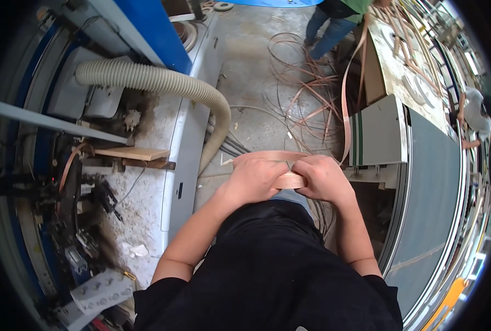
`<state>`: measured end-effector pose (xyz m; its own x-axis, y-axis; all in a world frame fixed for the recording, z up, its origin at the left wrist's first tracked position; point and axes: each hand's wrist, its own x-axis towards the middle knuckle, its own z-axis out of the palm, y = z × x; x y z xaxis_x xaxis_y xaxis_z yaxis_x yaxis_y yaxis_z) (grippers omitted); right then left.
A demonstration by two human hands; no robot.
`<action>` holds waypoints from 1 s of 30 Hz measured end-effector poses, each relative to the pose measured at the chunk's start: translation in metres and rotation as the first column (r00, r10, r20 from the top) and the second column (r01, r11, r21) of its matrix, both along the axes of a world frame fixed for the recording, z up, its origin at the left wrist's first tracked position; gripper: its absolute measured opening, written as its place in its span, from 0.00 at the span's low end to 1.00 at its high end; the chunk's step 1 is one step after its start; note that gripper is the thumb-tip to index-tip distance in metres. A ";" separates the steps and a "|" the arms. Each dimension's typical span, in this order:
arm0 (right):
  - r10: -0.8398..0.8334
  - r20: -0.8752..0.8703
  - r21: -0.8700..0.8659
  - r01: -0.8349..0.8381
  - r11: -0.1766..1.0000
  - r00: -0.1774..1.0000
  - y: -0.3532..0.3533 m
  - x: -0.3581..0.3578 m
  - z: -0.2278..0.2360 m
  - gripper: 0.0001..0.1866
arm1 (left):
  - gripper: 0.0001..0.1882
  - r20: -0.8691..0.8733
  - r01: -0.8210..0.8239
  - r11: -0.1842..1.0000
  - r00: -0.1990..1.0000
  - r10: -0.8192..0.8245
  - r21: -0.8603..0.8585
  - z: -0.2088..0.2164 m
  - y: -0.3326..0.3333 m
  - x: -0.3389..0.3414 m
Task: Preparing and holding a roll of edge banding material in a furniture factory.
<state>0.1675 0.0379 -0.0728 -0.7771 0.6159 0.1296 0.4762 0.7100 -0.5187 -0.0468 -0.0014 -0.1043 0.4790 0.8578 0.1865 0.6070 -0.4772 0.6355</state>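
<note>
In front of my waist, both hands grip a coil of pinkish, wood-coloured edge banding. My left hand is closed round its left side. My right hand is closed on the right side, its fingers curled over the band close to the left hand. One loop of the strip bows out beyond my knuckles, and the layers show edge-on between my hands. My palms and the coil's underside are hidden.
A white machine bed with a ribbed hose stands left, a conveyor belt right. Tangled banding strips lie on the floor ahead. A person in jeans stands beyond them; another person is at far right.
</note>
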 end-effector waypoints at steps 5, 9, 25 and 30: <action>-0.032 -0.016 -0.020 0.032 0.999 0.999 0.001 -0.001 -0.009 0.11 | 0.10 -0.036 0.064 0.997 0.997 -0.062 0.036 -0.006 0.004 0.001; -0.059 0.048 -0.040 0.061 0.997 0.997 -0.004 0.004 -0.010 0.10 | 0.11 -0.044 0.103 0.995 0.994 -0.102 0.016 -0.006 0.005 0.000; -0.022 0.114 -0.053 0.028 0.998 0.993 0.006 -0.012 -0.039 0.12 | 0.14 -0.039 -0.037 0.990 0.999 0.032 -0.140 -0.007 -0.003 -0.003; -0.002 0.206 -0.005 0.003 1.000 0.979 0.007 -0.018 -0.032 0.10 | 0.15 -0.148 -0.115 0.988 0.984 0.099 -0.101 -0.003 -0.007 0.008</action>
